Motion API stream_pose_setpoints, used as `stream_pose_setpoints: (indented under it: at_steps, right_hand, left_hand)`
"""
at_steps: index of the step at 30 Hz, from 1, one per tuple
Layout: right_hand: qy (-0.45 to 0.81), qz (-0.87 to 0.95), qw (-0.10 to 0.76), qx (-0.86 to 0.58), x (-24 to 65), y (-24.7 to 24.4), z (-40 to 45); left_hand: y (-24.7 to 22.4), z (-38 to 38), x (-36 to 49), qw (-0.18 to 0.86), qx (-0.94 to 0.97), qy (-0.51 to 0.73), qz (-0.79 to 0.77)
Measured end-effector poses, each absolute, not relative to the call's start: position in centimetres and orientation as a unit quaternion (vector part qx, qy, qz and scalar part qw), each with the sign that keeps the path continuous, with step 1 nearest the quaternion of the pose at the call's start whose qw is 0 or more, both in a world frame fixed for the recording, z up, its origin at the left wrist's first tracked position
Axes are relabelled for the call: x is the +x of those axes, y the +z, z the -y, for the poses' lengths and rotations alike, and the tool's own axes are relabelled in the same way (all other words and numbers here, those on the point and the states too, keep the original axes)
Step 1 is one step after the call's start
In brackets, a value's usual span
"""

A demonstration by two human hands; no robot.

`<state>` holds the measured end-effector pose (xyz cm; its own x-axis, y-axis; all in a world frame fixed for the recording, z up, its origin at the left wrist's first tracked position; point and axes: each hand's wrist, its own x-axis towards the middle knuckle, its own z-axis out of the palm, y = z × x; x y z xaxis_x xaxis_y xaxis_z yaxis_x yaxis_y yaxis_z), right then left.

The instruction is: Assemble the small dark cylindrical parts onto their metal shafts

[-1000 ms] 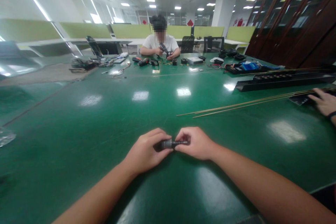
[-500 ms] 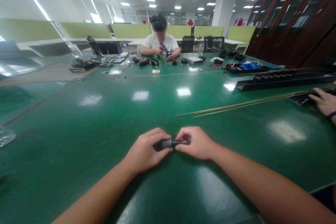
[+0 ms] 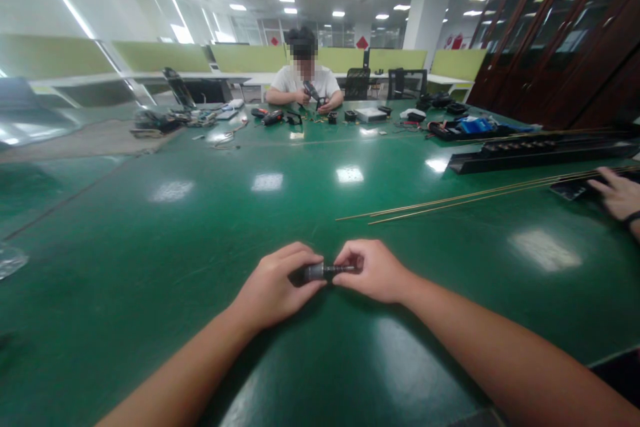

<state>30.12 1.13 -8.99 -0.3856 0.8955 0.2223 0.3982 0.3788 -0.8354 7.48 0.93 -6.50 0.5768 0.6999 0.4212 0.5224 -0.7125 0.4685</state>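
Observation:
My left hand is closed around a small dark cylinder with a grey band, which lies sideways just above or on the green table. From the cylinder's right end sticks a thin ridged shaft. The fingertips of my right hand pinch this shaft close to the cylinder. Both hands meet low in the middle of the head view. The cylinder's left end is hidden inside my left palm, and its exact kind cannot be made out.
Long thin brass-coloured rods lie beyond my right hand. Another person's hand rests at the right, near a long black channel. Across the green table a person holds a power tool amid several small parts.
Almost nothing differs. Both hands keep their grip on the cylinder and shaft, shifted very slightly in the view.

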Motion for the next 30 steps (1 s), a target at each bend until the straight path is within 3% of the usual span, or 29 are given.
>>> stream_pose_setpoints:
  at_steps: [30]
  right_hand:
    - [0.346, 0.738, 0.359, -0.455, 30.16, -8.43, -1.11]
  left_hand:
    - [-5.96, -1.2, 6.88, 0.116, 0.874, 0.303, -0.361]
